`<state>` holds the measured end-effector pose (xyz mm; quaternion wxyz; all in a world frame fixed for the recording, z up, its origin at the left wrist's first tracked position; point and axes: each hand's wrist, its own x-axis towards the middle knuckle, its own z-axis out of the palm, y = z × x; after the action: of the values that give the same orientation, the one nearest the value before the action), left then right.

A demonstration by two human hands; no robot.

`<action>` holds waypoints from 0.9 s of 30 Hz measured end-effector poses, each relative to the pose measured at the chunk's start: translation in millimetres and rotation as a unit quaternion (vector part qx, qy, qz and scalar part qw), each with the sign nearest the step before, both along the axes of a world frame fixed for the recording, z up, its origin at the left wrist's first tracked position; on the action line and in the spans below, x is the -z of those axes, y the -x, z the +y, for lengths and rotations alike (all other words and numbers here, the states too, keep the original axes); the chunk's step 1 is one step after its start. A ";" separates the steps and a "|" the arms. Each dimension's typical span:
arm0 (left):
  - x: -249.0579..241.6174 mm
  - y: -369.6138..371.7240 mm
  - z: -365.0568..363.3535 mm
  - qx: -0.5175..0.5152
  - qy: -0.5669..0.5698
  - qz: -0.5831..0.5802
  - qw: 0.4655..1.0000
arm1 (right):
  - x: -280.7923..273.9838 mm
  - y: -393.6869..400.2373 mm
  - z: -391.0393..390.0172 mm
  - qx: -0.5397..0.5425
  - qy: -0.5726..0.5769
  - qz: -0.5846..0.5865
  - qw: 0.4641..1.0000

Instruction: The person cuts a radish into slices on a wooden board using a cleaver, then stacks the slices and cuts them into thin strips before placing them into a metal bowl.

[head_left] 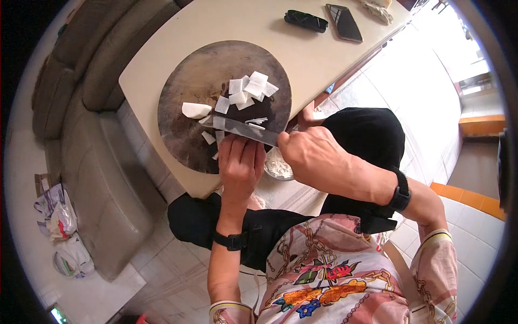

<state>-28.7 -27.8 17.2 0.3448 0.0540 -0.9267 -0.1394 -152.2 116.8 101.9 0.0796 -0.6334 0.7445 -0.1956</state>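
My right hand (310, 154) is wrapped round the handle end of a kitchen knife (245, 130). Its blade points left across a round wooden chopping board (183, 81). My left hand (241, 161) is at the board's near edge, fingers curled and pressed together close against the blade; white radish slices (219, 136) show beside the fingertips, and whatever lies beneath them is hidden. Thin white strips (256, 127) lie just beyond the blade. Farther up sits a loose pile of square white slices (250, 89). A thicker radish chunk (196, 110) rests left of the blade tip.
A bowl of white shreds (279, 166) stands below the table edge, partly behind my right hand. On the cream table (145, 65) are a black case (306, 21) and a phone (344, 23). A leather sofa (110, 178) and plastic bags (59, 216) are at left.
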 end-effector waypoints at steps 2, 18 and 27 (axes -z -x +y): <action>1.5 0.9 0.3 0.002 0.000 0.021 1.000 | -8.8 -3.9 8.0 -0.001 -0.020 0.004 1.000; -3.1 -1.8 0.6 0.000 -0.021 0.034 0.999 | 1.4 -7.1 -7.4 0.010 0.015 -0.014 1.000; 0.1 -4.9 -0.9 0.002 -0.024 0.012 1.000 | -12.2 -11.1 12.3 0.000 -0.055 0.012 0.998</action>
<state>-23.9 -28.7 17.1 0.3545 0.0585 -0.9189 -0.1632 -141.1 129.1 114.0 0.1054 -0.6305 0.7548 -0.1473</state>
